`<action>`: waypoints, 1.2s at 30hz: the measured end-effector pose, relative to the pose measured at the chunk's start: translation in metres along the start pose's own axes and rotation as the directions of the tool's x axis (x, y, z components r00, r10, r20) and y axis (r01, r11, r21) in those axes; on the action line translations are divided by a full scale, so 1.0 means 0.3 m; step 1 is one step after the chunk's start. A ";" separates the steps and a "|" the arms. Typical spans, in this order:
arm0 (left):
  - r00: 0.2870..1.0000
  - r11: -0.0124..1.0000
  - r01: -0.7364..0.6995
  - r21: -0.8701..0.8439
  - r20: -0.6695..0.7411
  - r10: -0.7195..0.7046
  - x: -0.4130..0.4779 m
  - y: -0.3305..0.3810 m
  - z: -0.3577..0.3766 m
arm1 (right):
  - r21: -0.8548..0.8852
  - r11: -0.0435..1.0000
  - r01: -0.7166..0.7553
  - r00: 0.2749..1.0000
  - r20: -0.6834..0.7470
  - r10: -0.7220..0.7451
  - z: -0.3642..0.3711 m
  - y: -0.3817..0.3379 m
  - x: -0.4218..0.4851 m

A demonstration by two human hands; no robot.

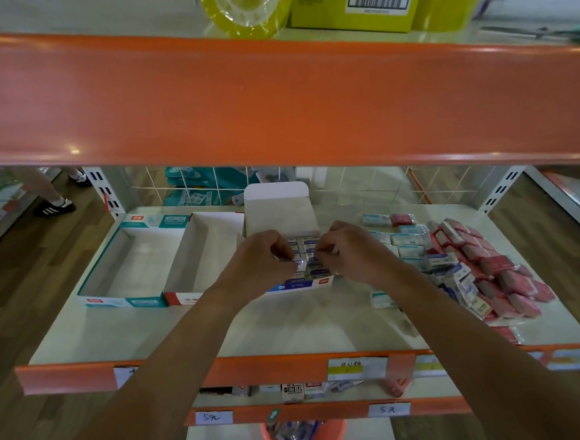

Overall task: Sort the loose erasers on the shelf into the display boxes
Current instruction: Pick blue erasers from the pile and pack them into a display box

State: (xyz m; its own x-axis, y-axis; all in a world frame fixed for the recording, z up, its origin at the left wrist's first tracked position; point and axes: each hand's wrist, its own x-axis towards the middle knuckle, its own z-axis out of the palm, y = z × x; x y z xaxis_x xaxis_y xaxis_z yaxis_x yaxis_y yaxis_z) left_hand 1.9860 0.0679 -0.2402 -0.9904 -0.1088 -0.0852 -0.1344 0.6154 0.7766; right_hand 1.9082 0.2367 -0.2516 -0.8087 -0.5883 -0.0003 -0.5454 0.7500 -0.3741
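Erasers (473, 262) lie heaped loose on the shelf (289, 326), to the right. The left hand (260, 256) and right hand (350, 250) pinch blue erasers (311, 265) over the blue display box (300, 285). Packing seems underway; next they likely need seating flush in rows.

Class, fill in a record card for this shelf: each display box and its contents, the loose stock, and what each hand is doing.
Teal box: empty
Red-fronted box: empty
Blue box: lid up, part filled with erasers
Loose erasers: heaped on the right of the shelf
Left hand: pinches a wrapped eraser over the blue box
Right hand: fingers curled at the same spot; grip unclear
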 end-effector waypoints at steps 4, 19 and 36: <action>0.999 1.000 0.005 0.031 -0.035 -0.004 0.016 0.014 0.015 | 0.048 0.999 0.003 1.000 0.006 -0.004 -0.006 0.003 -0.010; 0.995 0.996 0.087 0.025 -0.050 -0.086 0.053 0.035 0.057 | 0.092 0.996 -0.011 1.000 -0.026 0.014 -0.014 0.020 -0.028; 0.956 0.874 -0.166 0.457 -0.142 0.256 0.044 -0.006 0.127 | 0.138 0.990 -0.021 0.999 -0.037 0.026 -0.021 0.035 -0.042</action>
State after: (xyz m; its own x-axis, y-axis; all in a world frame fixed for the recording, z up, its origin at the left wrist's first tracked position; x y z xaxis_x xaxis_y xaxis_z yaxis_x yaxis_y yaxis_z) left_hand 1.9721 0.0952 -0.2665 -0.9767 -0.0574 0.2066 0.0326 0.9126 0.4076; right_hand 1.9111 0.2539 -0.2496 -0.8305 -0.5565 0.0244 -0.4927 0.7134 -0.4983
